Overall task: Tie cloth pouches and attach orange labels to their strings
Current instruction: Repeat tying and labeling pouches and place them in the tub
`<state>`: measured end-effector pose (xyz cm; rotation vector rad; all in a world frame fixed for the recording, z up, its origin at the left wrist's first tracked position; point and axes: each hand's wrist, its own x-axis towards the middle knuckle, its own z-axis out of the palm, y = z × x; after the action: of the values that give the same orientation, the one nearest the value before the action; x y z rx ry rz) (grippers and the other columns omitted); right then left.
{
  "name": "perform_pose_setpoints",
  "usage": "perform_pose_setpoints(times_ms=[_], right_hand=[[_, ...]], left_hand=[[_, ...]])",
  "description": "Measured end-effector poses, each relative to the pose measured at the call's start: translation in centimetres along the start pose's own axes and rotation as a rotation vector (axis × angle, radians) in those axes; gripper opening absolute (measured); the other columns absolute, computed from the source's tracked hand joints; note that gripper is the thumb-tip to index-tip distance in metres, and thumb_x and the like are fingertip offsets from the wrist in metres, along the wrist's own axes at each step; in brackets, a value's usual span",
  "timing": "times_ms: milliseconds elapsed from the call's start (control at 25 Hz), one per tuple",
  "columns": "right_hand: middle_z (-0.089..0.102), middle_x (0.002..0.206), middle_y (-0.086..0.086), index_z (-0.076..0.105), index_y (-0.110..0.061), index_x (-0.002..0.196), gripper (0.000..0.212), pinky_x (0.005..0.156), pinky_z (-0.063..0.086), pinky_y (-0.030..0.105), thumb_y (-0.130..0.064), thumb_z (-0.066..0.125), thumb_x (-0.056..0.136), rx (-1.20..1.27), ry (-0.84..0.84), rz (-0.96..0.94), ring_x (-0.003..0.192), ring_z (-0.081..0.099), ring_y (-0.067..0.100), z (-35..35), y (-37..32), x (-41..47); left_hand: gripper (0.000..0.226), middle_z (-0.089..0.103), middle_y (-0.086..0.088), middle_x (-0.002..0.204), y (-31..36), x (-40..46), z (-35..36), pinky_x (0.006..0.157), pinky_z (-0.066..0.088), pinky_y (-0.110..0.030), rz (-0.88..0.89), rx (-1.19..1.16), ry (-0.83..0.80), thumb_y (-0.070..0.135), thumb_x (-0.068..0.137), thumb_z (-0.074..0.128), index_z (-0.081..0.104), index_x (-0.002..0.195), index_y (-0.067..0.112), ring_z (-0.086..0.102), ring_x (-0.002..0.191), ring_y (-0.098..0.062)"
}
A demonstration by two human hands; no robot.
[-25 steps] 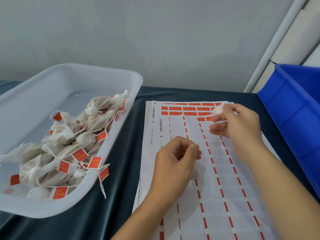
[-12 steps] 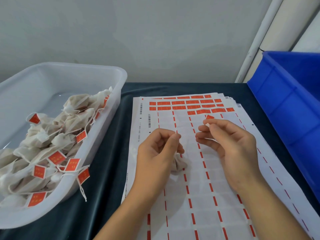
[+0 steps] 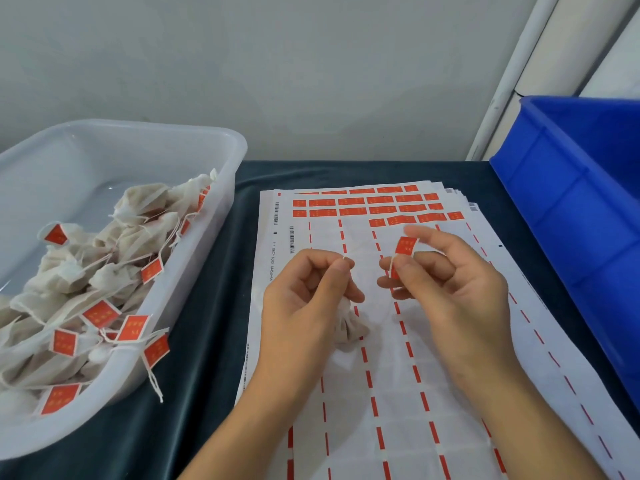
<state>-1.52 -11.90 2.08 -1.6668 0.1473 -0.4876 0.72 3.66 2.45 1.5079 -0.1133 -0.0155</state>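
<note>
My left hand point(image 3: 304, 303) pinches the white string end point(image 3: 345, 258) of a small cloth pouch point(image 3: 349, 325), which hangs below the fingers and rests on the label sheet point(image 3: 381, 375). My right hand point(image 3: 450, 282) pinches a peeled orange label point(image 3: 404, 247) between thumb and fingers, a short way right of the string end. Rows of unpeeled orange labels point(image 3: 367, 206) remain at the far end of the sheet.
A clear plastic tub point(image 3: 221, 168) at the left holds several tied pouches with orange labels point(image 3: 100, 313); one string hangs over its near rim. A blue crate point(image 3: 571, 216) stands at the right. A dark cloth point(image 3: 194, 375) covers the table.
My right hand has peeled a label off the far rows and brought it back toward my left hand. The label now stands unfolded between the fingers. The view shifted left.
</note>
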Motion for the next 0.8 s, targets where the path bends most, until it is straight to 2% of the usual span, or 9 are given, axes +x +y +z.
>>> perform_pose_setpoints(times_ms=[120, 280, 400, 560, 680, 800], right_hand=[[0.079, 0.095, -0.009, 0.071, -0.025, 0.103, 0.009, 0.070, 0.062, 0.023, -0.025, 0.069, 0.094, 0.064, -0.025, 0.004, 0.084, 0.078, 0.016, 0.0, -0.3, -0.2], [0.079, 0.099, -0.008, 0.070, -0.022, 0.103, 0.020, 0.071, 0.062, 0.025, -0.035, 0.066, 0.088, 0.081, -0.049, -0.002, 0.094, 0.076, 0.015, 0.1, -1.0, -0.3], [0.078, 0.102, -0.008, 0.069, -0.020, 0.105, 0.021, 0.073, 0.062, 0.026, -0.034, 0.065, 0.089, 0.066, -0.077, -0.028, 0.100, 0.074, 0.014, 0.0, -1.1, -0.2], [0.077, 0.090, -0.004, 0.071, -0.025, 0.101, 0.012, 0.069, 0.060, 0.021, -0.031, 0.066, 0.091, 0.089, -0.136, -0.065, 0.087, 0.074, 0.019, -0.1, -1.2, -0.4], [0.076, 0.084, -0.004, 0.075, -0.031, 0.099, 0.012, 0.066, 0.059, 0.019, -0.032, 0.068, 0.089, 0.114, -0.178, -0.075, 0.079, 0.075, 0.018, -0.1, -1.6, -0.5], [0.075, 0.080, -0.002, 0.076, -0.031, 0.097, 0.013, 0.062, 0.058, 0.021, -0.032, 0.067, 0.088, 0.123, -0.195, -0.060, 0.073, 0.073, 0.019, -0.2, -1.6, -0.4]], left_hand=[[0.019, 0.074, 0.001, 0.078, 0.0, 0.0, 0.0, 0.079, 0.058, -0.021, 0.012, -0.007, 0.002, 0.021, 0.104, 0.061, 0.073, 0.089, 0.018, 0.073, 0.077, -0.017], [0.018, 0.075, 0.001, 0.080, 0.0, 0.0, 0.1, 0.078, 0.058, -0.020, 0.014, -0.010, 0.002, 0.019, 0.103, 0.061, 0.073, 0.090, 0.016, 0.073, 0.078, -0.015], [0.018, 0.074, 0.000, 0.078, 0.0, 0.0, 0.0, 0.077, 0.058, -0.021, 0.025, -0.008, 0.002, 0.019, 0.103, 0.062, 0.073, 0.089, 0.017, 0.073, 0.076, -0.015], [0.019, 0.071, 0.003, 0.073, -0.1, -0.1, 0.1, 0.072, 0.058, -0.020, 0.069, 0.038, 0.001, 0.016, 0.103, 0.062, 0.074, 0.089, 0.019, 0.069, 0.070, -0.012], [0.017, 0.071, 0.005, 0.076, -0.2, -0.2, 0.1, 0.073, 0.062, -0.028, 0.088, 0.085, -0.025, 0.016, 0.103, 0.063, 0.074, 0.090, 0.021, 0.068, 0.071, -0.014], [0.016, 0.073, 0.008, 0.083, -0.2, -0.4, 0.3, 0.069, 0.061, -0.023, 0.095, 0.130, -0.054, 0.019, 0.103, 0.063, 0.074, 0.092, 0.025, 0.070, 0.077, -0.017]])
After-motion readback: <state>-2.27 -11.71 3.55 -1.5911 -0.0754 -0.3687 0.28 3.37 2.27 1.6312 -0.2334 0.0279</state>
